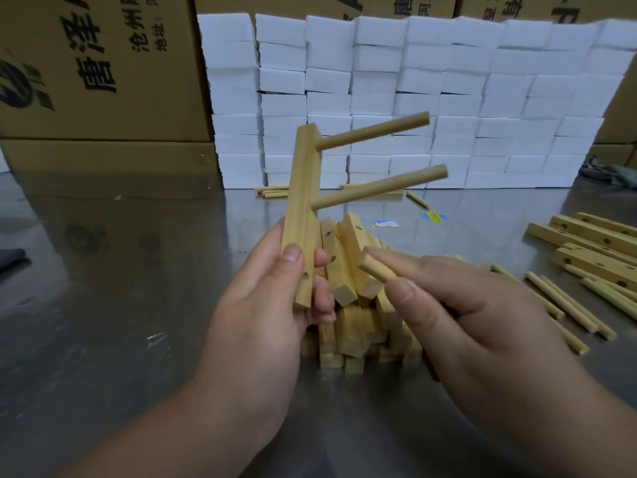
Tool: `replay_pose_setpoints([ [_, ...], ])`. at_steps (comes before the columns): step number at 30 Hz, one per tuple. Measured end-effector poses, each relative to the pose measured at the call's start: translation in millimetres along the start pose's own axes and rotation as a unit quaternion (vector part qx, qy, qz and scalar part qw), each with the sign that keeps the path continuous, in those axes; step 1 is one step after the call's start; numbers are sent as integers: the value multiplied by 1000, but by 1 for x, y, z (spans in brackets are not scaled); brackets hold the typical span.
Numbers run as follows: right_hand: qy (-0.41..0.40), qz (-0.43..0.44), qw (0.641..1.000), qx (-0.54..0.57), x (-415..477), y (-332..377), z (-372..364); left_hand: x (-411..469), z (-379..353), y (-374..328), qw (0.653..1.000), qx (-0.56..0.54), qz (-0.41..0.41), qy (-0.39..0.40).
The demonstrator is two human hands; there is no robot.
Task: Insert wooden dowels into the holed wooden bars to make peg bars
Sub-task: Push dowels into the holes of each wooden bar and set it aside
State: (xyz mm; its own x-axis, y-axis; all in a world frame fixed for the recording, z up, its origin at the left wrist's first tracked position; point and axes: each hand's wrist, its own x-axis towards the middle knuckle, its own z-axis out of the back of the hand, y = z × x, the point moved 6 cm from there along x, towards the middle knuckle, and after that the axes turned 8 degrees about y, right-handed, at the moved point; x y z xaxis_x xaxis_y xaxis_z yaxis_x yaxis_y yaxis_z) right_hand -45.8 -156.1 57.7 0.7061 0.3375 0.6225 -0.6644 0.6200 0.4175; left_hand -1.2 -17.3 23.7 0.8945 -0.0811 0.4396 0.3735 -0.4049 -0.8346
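Note:
My left hand (pixel 265 305) grips the lower end of a holed wooden bar (pixel 301 201), held nearly upright above the table. Two dowels stick out of the bar to the right: an upper dowel (pixel 374 131) and a lower dowel (pixel 381 186). An empty hole shows near the bar's bottom, by my thumb. My right hand (pixel 465 312) pinches a third dowel (pixel 374 269) between thumb and fingers; its free end points left toward the bar, a short gap away. Behind my hands lies a heap of holed bars (pixel 348 305).
Loose dowels (pixel 568 305) and more holed bars (pixel 593 243) lie on the shiny metal table (pixel 120 270) at the right. A wall of white foam blocks (pixel 413 98) stands at the back, with cardboard boxes (pixel 96 63) at the left. A few dowels (pixel 272 192) lie by the blocks.

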Motion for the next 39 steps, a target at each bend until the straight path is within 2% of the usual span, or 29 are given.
replay_pose_setpoints([
  [3,88,-22,995,-46,-2,-5,-13,2,-2,3,1000,4,5,11],
  [5,112,-16,992,-64,-2,-3,-19,2,-1,6,1000,15,13,16],
  [11,15,25,999,-29,2,6,-4,-2,-3,5,999,37,13,34],
  [20,33,71,995,-60,2,10,-1,-11,-10,4,991,95,15,91],
  [23,26,66,997,-10,2,11,-3,-11,-11,5,989,100,10,107],
  [27,63,-2,988,138,-1,2,-10,-12,-15,1,983,126,-12,131],
  [32,85,-73,980,167,-1,-4,-13,-13,-18,-1,973,178,-28,145],
  [36,53,-138,948,282,-1,-9,-14,-10,-19,4,985,116,4,131],
  [39,46,-142,924,352,-1,-10,-15,-7,-16,5,992,78,28,99],
])
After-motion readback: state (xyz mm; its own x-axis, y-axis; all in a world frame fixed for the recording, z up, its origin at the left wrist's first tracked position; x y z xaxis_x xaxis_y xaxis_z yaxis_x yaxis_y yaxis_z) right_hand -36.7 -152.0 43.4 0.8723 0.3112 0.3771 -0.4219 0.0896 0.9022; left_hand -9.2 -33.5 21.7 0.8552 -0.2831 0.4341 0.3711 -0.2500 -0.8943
